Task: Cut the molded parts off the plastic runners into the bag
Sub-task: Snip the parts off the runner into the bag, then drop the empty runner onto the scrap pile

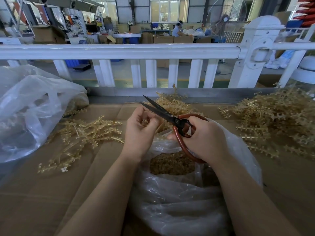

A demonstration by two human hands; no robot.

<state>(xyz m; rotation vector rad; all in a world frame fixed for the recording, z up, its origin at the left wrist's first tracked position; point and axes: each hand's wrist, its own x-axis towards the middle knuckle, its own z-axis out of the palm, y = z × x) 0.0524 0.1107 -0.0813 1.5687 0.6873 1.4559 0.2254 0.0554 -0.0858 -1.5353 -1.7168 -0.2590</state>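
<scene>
Head view, workbench and hall. Brown cardboard point(51, 193) covers the bench, with a grey metal ledge point(187, 92) along its far edge and a white railing point(119, 51) just behind. Beyond the railing lies a factory hall with cartons, tables, a standing fan point(225, 17) and a seated person point(177, 29). Amber runners lie in three lots: a loose spread at left point(88, 130), a small heap point(172, 103) behind the hands, and a large pile at right point(276, 120). An open clear bag point(187, 201) stands at the near edge, directly below the hands, holding small amber cut parts point(170, 165). A second clear bag point(30, 106) sits at far left, its contents blurred by the film. Left hand point(140, 132): fingers curled, pinching a runner piece point(146, 120) over the bag; most of the piece is hidden by the fingers. Right hand point(202, 138): gripping the red handles of the scissors point(172, 116), whose dark blades are parted and point up-left beside the left fingers. Whether the blades touch the piece cannot be made out. Both forearms are cut off by the lower edge.
</scene>
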